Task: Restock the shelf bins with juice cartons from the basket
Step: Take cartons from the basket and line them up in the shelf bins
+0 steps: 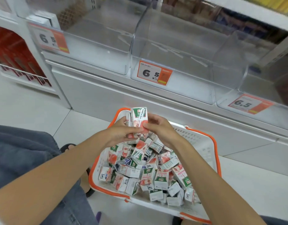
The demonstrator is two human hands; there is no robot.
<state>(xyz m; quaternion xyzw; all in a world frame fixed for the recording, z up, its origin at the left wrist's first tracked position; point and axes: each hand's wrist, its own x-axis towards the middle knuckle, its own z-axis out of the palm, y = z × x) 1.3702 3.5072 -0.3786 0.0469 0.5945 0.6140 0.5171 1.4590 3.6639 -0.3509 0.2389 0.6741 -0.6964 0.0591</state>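
A white basket [203,143] with an orange rim stands on the floor, heaped with several small juice cartons [146,172]. Above its far end my left hand [119,133] and my right hand [159,129] together hold a small stack of juice cartons [139,118] upright, the front one white and green with a red fruit and a straw. Clear shelf bins stand above: a middle bin [172,51], a left bin [97,38] and a right bin [257,88], each holding nothing that I can see.
Orange price tags reading 6.5 [153,73] hang on the bin fronts. A rack of red packs [15,52] stands at the left. My bent knee in blue jeans [21,151] is left of the basket, on a white tiled floor.
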